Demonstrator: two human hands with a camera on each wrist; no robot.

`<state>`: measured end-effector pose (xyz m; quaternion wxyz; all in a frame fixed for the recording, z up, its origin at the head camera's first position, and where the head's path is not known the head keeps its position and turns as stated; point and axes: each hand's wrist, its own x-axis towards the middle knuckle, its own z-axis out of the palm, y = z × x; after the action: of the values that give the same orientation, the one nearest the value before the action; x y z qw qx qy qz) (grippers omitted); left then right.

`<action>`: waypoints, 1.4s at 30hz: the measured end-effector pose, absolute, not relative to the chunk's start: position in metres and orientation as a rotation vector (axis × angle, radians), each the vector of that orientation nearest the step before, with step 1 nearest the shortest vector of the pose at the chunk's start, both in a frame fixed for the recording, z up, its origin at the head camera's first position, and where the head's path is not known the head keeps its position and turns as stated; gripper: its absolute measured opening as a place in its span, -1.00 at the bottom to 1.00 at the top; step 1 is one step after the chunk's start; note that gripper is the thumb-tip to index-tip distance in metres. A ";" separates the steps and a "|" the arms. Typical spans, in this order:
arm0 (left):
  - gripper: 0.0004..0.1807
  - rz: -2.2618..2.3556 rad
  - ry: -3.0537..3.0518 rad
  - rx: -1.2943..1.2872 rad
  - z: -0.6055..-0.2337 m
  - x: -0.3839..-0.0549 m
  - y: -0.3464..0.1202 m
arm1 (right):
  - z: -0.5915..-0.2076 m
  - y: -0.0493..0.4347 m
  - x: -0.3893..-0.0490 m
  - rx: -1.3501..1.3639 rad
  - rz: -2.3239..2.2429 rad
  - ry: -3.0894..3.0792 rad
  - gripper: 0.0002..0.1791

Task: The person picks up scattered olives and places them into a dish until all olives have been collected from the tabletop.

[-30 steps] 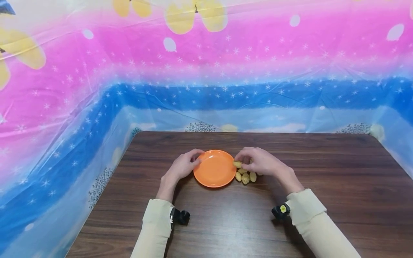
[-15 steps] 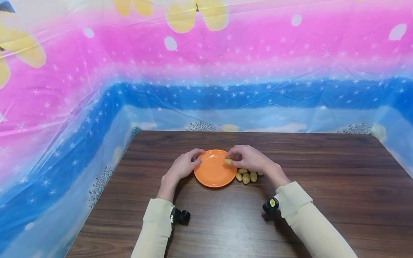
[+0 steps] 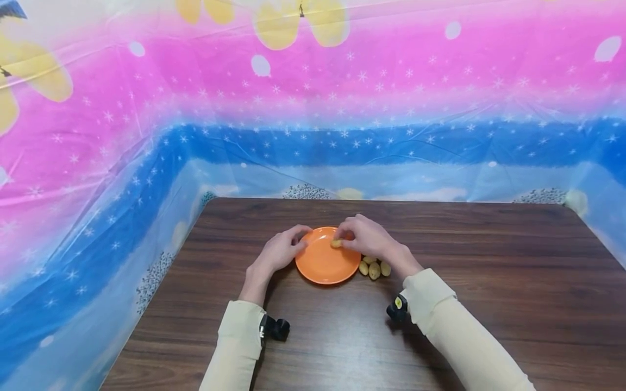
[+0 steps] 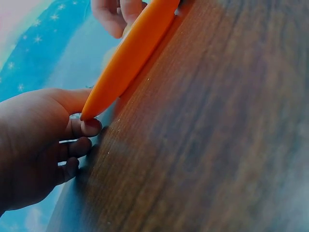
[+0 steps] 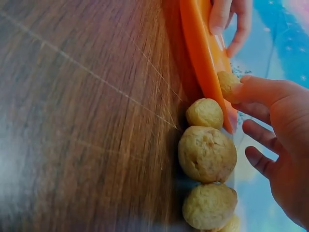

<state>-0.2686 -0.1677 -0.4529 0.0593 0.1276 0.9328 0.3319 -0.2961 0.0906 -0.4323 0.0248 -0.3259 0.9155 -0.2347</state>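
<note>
My left hand [image 3: 277,251] pinches the left rim of a round orange plate [image 3: 326,267], thumb over the edge and a fingertip under it, as the left wrist view shows. Between the thumb and fingers of my right hand [image 3: 369,239] is a small yellowish potato [image 3: 336,244], held over the upper right part of the plate. In the right wrist view this held potato [image 5: 228,87] shows just past the plate's rim, partly covered by the thumb. Several more small potatoes [image 3: 374,271] lie in a cluster on the table right beside the plate, some hidden under my right hand.
A dark brown wooden table [image 3: 332,336] carries everything. Its far edge meets a pink and blue patterned cloth [image 3: 313,146] that hangs behind and along both sides. A black wrist camera [image 3: 276,328] sits at my left cuff, another black camera [image 3: 397,308] at my right.
My right hand has moved left with the potato, from beside the plate's right rim to over the plate. The left hand stays at the plate's left rim.
</note>
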 end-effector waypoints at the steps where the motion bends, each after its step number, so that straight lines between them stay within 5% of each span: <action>1: -0.59 1.006 2.823 0.388 -0.453 -0.268 -0.168 | -0.433 0.089 -0.297 -1.002 -0.712 2.848 -0.89; 42: -0.59 1.024 2.836 0.386 -0.456 -0.270 -0.167 | -0.431 0.118 -0.270 -0.999 -0.810 3.070 -0.81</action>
<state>-0.2700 -0.1673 -0.4563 0.0507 0.1269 0.9317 0.3365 -0.2702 0.1183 -0.4307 -0.0936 -0.2988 0.9183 -0.2422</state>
